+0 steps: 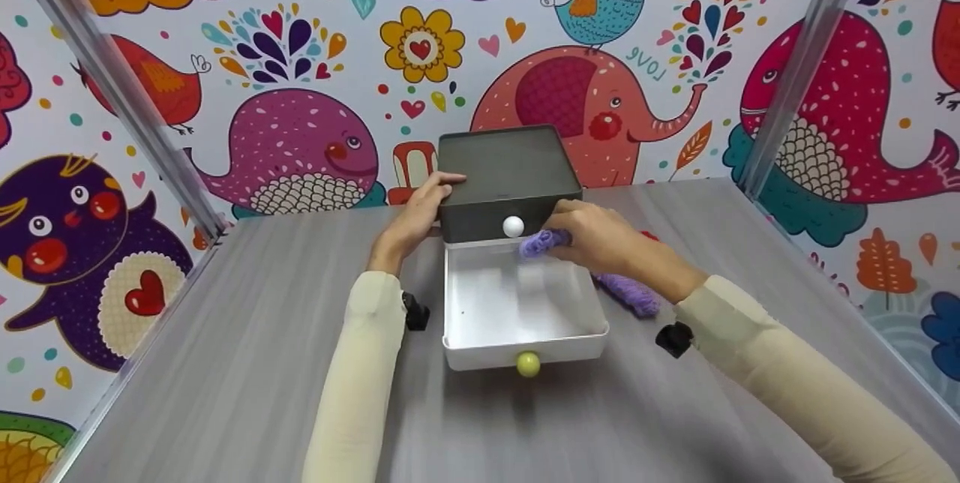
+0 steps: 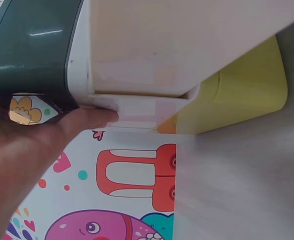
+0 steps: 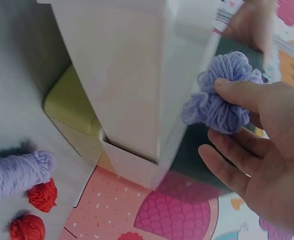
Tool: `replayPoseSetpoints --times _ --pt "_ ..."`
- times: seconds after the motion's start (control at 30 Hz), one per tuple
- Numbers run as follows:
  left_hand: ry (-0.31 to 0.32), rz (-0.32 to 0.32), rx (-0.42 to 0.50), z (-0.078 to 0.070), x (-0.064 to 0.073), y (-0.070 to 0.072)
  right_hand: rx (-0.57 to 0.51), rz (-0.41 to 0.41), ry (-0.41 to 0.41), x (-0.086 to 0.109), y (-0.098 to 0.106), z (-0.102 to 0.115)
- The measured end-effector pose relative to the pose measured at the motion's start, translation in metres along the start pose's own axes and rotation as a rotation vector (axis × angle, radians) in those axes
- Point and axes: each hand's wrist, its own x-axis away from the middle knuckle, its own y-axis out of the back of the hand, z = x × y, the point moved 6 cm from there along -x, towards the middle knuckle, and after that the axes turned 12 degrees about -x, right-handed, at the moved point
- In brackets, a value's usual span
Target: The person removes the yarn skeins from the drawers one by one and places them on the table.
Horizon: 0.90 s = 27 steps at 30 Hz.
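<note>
In the head view a small drawer box with a dark grey upper tier (image 1: 510, 164) and a white knob (image 1: 513, 226) stands before the back wall. Its lower white drawer (image 1: 495, 303), with a yellow-green knob (image 1: 528, 364), is pulled out toward me. My left hand (image 1: 418, 214) rests against the box's left side, fingertips at the top edge. The thumb (image 2: 99, 118) lies along the white part beneath the dark tier. With thumb and fingers my right hand (image 1: 604, 239) pinches a bundle of purple yarn (image 3: 226, 107) over the drawer's back right corner.
Right of the box a longer purple yarn skein (image 1: 628, 293) lies on the grey table (image 1: 300, 363). Two red yarn balls (image 3: 42, 195) sit beside it in the right wrist view. A yellow lower casing (image 2: 246, 85) shows under the drawer. Printed panels with metal posts (image 1: 795, 85) enclose the table.
</note>
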Motion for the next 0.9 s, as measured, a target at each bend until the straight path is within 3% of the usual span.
replayPoseSetpoints --times 0.27,0.5,0.7,0.9 --pt "0.007 -0.005 -0.001 0.001 0.000 0.001 -0.076 -0.005 -0.070 0.011 0.019 -0.014" --pt "0.006 -0.006 0.003 0.002 0.000 0.000 -0.145 -0.055 -0.040 0.029 0.032 -0.025" --pt "0.009 0.002 -0.003 0.002 0.000 0.000 -0.189 -0.111 -0.091 0.048 0.045 -0.044" --pt "0.009 0.004 -0.007 0.002 0.000 0.000 -0.249 -0.124 -0.137 0.062 0.044 -0.067"
